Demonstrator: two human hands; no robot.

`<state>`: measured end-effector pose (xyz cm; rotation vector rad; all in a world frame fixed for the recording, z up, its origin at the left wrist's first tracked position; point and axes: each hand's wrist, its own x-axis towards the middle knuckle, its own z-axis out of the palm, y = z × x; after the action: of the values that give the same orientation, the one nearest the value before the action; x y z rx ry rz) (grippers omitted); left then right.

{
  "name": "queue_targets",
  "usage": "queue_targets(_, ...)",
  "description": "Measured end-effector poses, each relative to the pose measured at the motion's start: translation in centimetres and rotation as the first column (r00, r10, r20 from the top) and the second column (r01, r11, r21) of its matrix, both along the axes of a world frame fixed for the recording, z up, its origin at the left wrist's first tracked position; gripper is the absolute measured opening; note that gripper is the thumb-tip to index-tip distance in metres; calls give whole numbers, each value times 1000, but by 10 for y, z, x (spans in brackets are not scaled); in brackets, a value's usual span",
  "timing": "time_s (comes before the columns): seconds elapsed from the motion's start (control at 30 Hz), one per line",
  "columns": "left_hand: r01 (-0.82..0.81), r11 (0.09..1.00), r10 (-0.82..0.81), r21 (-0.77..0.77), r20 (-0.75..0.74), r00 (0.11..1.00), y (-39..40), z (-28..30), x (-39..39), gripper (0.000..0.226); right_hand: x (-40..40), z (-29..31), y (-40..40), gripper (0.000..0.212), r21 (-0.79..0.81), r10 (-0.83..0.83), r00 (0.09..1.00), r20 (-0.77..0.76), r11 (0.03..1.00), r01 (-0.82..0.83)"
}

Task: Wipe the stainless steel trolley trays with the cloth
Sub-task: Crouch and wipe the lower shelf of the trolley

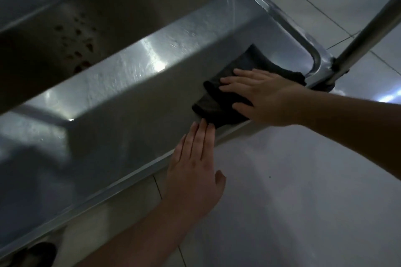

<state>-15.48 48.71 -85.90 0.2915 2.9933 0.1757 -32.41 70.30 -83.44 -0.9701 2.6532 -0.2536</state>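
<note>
Both forearms are stretched forward, bare. The right hand (pixel 262 97) is laid flat, palm down, fingers spread and pointed left. The left hand (pixel 195 171) is held flat too, fingers kept together and pointed up, thumb stuck out to the side.

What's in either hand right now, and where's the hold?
Nothing gripped: right hand presses flat on the dark cloth, palm over its near half; left hand rests open on the steel tray's edge.

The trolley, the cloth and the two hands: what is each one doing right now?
Lower tray: shiny, streaked.
Upper tray: underside spotted with dark marks.
Dark cloth: bunched, lying on the lower tray.
Right hand: flat, pressing the cloth.
Left hand: flat, open, on the tray's rim.
</note>
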Motion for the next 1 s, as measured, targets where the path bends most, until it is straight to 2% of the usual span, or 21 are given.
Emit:
queue_targets(0.1,6,1000,-6,1,-11,1000,1,-1,1,109,-40,2,31,73,38,-104,993,-57,994,106)
queue_targets(0.2,-12,1000,12,12,-12,1000,3,-1,0,111,-98,-6,48,72,24,-320,944,-78,946,323)
queue_targets(0.3,-14,1000,14,16,12,1000,3,2,-2,113,-137,-10,27,76,9,-501,859,-108,863,505)
queue_targets(0.37,-12,1000,12,17,24,1000,0,3,-5,113,-144,-9,-3,77,-5,-535,841,-83,844,536)
queue_targets(0.43,-2,1000,2,11,37,999,-1,3,-7,113,-133,-4,-35,77,-22,-437,899,-42,899,436)
queue_targets(0.5,-2,1000,2,5,42,999,0,4,-7,114,-103,-2,-63,75,-32,-241,970,-38,970,240)
queue_targets(0.6,-4,1000,4,5,45,999,2,3,-6,117,-48,-8,-66,67,-43,14,999,-37,999,-16)
queue_targets(0.7,-1,1000,0,17,42,999,3,1,-4,118,-30,-9,-28,69,-63,52,998,-34,997,-54)
queue_targets(0.8,10,1000,-10,13,37,999,4,2,-3,115,-58,-9,8,69,-38,-162,982,-96,986,160)
queue_targets(0.9,15,999,-16,37,36,999,3,2,-2,117,-96,-10,15,68,-64,-468,879,-93,883,464)
queue_targets(1.0,22,998,-24,56,23,999,1,0,-3,118,-119,-9,-26,72,-81,-598,800,-53,801,593)
